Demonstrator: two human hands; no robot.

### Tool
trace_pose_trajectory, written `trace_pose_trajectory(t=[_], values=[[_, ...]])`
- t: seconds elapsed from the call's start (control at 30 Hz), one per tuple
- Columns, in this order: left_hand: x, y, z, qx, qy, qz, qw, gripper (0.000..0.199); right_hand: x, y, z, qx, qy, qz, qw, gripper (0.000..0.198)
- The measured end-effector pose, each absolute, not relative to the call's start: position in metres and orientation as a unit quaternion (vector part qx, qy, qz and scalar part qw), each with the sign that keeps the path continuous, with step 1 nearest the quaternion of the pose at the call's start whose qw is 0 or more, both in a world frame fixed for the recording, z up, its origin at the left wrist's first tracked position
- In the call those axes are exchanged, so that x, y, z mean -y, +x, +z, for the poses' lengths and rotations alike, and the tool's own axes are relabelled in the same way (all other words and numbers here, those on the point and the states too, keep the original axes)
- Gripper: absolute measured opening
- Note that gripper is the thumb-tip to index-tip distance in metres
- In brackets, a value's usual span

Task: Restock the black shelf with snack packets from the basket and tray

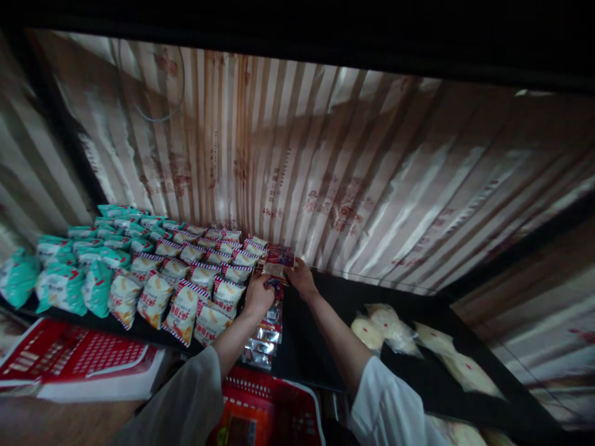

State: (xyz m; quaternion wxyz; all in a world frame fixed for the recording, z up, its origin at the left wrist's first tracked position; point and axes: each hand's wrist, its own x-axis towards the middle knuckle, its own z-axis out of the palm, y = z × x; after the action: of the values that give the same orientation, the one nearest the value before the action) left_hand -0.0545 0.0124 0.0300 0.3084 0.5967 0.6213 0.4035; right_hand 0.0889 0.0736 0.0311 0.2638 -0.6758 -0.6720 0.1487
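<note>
My right hand [302, 279] reaches to the back of the black shelf [307, 322], its fingers closed on the right edge of a dark red snack packet [279, 259]. Just left of it, my left hand [259, 296] is closed, with its fingertips at a dark red and purple packet; part of what it grips is hidden. Below my left hand runs a row of shiny silver-edged packets [263, 348]. White snack bags with red lettering and striped edges [183, 310] stand in rows directly to the left.
Turquoise bags [60, 288] fill the shelf's far left. Clear-wrapped pale round items [385, 325] and flat pale packets [458, 356] lie on the right. Red baskets [79, 353] stand below the front edge, one [297, 409] near my body. Striped sheeting [279, 155] hangs behind.
</note>
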Motion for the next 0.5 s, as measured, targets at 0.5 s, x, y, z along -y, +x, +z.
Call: trace_pose_trajectory(t=[0.5], values=[[-0.022, -0.055, 0.026, -0.615, 0.616, 0.417, 0.259, 0.04, -0.092, 0.075, 0.05, 0.659, -0.721, 0.103, 0.188, 0.028]])
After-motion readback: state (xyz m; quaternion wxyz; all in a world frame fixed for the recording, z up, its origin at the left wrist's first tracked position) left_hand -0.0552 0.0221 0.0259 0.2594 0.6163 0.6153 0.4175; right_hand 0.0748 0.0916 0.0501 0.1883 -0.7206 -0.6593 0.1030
